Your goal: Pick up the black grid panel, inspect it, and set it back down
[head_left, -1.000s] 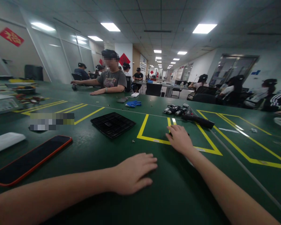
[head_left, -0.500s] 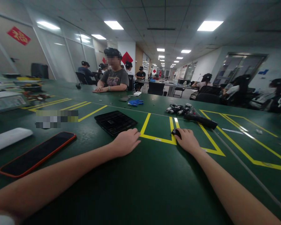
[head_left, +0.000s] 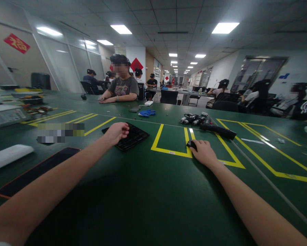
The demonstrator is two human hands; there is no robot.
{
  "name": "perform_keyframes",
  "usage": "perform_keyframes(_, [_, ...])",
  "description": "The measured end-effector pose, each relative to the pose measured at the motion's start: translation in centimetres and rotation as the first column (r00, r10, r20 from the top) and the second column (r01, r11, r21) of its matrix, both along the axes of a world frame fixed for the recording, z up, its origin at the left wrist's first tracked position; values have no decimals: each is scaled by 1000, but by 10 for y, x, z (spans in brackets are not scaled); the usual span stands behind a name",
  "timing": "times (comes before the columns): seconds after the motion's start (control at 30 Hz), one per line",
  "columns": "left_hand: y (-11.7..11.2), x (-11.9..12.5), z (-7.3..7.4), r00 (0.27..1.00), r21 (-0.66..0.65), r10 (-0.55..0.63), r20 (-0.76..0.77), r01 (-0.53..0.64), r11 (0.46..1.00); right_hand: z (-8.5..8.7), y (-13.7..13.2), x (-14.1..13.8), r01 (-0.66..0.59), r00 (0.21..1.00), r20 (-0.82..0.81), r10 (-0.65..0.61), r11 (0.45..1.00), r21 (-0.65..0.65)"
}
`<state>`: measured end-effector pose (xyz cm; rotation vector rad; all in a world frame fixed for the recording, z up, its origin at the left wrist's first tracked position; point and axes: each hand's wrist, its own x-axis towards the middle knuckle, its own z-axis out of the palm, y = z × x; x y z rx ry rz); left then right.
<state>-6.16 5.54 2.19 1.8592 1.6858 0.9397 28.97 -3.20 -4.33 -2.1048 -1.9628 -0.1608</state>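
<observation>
My left hand (head_left: 116,132) reaches over the near edge of a black gridded tray (head_left: 129,136) on the green table (head_left: 153,191), fingers curled down onto it. My right hand (head_left: 204,152) rests on the table at the corner of a yellow taped rectangle (head_left: 171,150), its fingers closed on a small black part (head_left: 191,145). Beyond the right hand lie a black power screwdriver (head_left: 217,130) and a cluster of small metal cylindrical parts (head_left: 193,119).
A phone with a red edge (head_left: 35,171) and a white block (head_left: 8,153) lie at the left. Blue gloves (head_left: 147,112) lie mid-table. A person (head_left: 121,87) sits opposite, others farther back. More yellow outlines mark the table's right side.
My left hand has moved forward and left from the bare table onto the black tray. My right hand has shifted slightly forward onto the small black part and stayed there.
</observation>
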Motion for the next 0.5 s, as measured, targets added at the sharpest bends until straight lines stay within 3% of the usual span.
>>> perform_keyframes(0.07, [13, -19, 0, 987, 3, 132, -86, -132, 991, 0, 0, -1, 2, 1000, 5, -2, 1000, -1])
perform_keyframes(0.17, [20, -39, -7, 931, 5, 176, -321, -184, 983, -1, 1, -1, 2, 1000, 21, -2, 1000, 3])
perform_keyframes(0.3, [20, -44, -19, 693, -37, 25, -720, -75, 996, -3, 2, 2, -4, 1000, 2, 4, 1000, 20])
perform_keyframes(0.4, [19, -39, -23, 629, -37, -30, -777, 2, 999, -3, 2, -1, -2, 999, -54, 4, 1000, 31])
perform_keyframes(0.5, [11, -28, -25, 643, -16, -16, -766, 5, 1000, -1, -1, -19, -54, 982, -177, 61, 998, 44])
